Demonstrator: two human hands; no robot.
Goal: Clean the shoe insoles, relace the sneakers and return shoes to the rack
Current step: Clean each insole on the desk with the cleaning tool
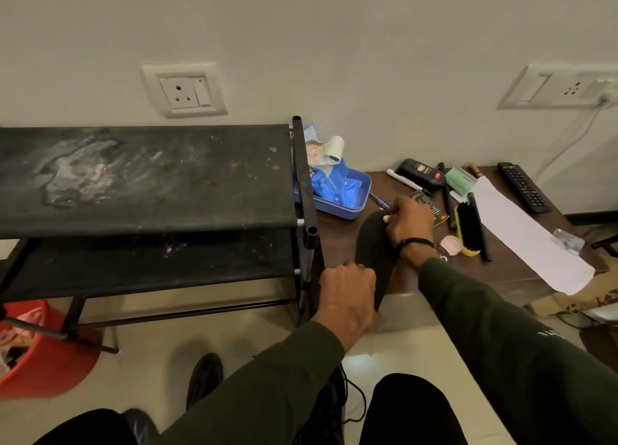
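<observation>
A dark insole (373,244) lies over the front edge of the brown table (515,267). My left hand (347,297) grips its near end, fingers curled. My right hand (409,223) sits on its far end, pinching something small and white against it; what that is I cannot tell. Another dark insole (204,377) lies on the floor by my knees, with a black lace (354,401) trailing close by. The black shoe rack (147,177) stands to the left, its dusty shelves bare. No shoes show.
A blue tray (347,197) with a wipes pack sits behind the insole. A yellow-backed brush (468,227), green comb, marker, black polish tube, remote (523,187) and white paper strip (521,230) lie on the table. A red bucket (40,347) stands at the lower left.
</observation>
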